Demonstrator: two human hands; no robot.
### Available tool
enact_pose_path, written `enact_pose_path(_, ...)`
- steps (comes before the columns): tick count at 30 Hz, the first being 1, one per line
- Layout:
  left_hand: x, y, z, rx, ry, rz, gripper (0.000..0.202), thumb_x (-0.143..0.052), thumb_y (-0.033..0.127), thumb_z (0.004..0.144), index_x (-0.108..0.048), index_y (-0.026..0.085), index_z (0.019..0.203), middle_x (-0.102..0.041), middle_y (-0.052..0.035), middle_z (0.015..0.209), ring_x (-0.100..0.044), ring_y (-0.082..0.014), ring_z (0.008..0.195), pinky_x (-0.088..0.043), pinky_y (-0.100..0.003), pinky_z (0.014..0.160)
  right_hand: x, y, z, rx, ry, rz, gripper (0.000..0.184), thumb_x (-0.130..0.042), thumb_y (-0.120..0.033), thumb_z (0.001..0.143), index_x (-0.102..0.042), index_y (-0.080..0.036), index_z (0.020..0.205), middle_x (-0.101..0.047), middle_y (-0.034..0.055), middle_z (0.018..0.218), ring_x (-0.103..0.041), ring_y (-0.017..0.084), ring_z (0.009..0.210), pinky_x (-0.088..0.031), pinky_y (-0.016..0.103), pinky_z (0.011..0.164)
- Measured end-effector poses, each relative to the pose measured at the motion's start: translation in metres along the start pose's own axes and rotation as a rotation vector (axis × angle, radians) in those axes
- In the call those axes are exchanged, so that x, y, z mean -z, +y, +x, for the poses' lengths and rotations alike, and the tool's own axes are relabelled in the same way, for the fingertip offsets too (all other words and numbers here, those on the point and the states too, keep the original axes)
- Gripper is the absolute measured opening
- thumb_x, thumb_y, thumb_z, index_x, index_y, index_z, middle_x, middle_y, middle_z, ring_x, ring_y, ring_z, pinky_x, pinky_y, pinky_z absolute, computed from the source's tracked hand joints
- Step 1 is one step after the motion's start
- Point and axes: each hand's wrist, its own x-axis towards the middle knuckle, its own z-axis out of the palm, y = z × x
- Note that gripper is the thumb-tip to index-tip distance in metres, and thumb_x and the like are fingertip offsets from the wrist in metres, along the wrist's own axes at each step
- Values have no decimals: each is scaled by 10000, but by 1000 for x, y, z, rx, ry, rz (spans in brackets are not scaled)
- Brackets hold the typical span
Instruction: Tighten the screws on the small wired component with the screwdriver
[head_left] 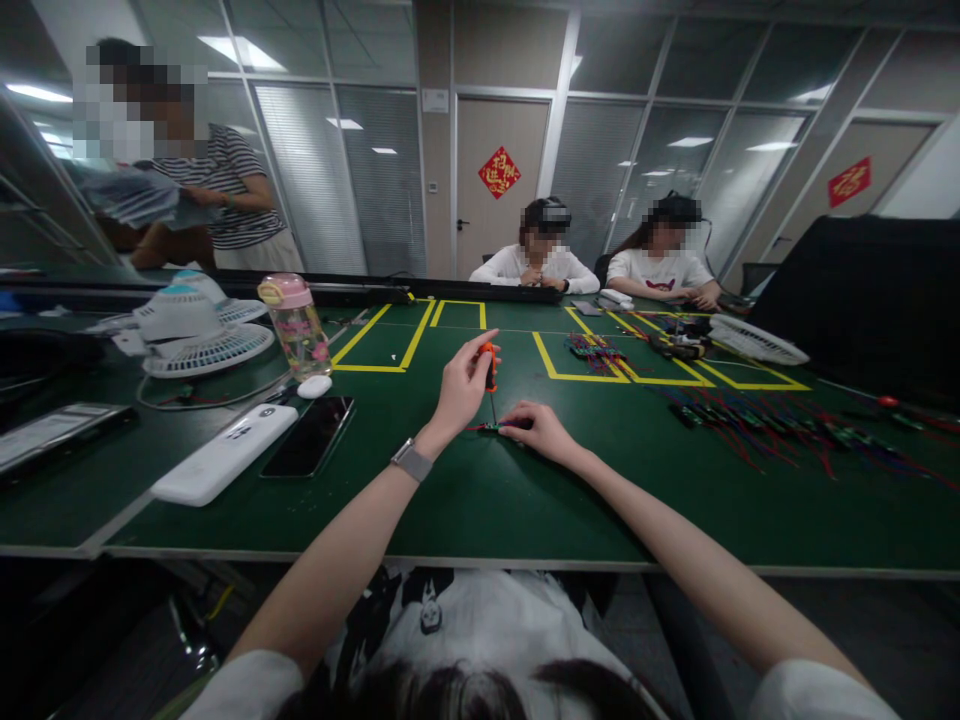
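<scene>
My left hand (463, 385) is closed around an orange and black screwdriver (490, 366), held upright with its shaft pointing down. The tip meets a small green circuit board (489, 428) on the green tabletop, though the exact contact point is too small to make out. From the right, my right hand (541, 432) pinches the board's edge with thumb and fingers. Thin red wires stick out at the board's left side.
Wired circuit boards (780, 425) lie in a row at right, with another wired bunch (596, 352) farther back. At left are a white power bank (226, 455), a black phone (309, 437), a pink bottle (296, 325) and a fan (202, 335). Two people sit opposite; another stands at left.
</scene>
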Motion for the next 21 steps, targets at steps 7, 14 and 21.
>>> enact_pose_path(7,3,1,-1,-74,78,149,227,-545,307,886,-648,230,1073,-561,-31,922,-571,-121,799,-491,-215,681,1,-1,0,-4,2,-2,172,-673,-290,785,-753,-171,881,-628,45,787,-564,132,661,-448,257,648)
enact_pose_path(14,1,1,0,-15,-11,-5,337,-413,245,944,-544,226,1254,-627,-67,1085,-623,-138,896,-509,-259,762,0,0,0,-1,1,-1,170,-677,-277,785,-753,-164,886,-626,47,788,-561,131,656,-445,257,643)
enact_pose_path(21,2,2,0,-89,68,137,207,-601,296,847,-659,210,1027,-586,-40,959,-598,-134,845,-508,-228,715,0,-2,0,0,6,-8,163,-677,-275,781,-754,-167,875,-636,51,803,-573,142,688,-451,264,662)
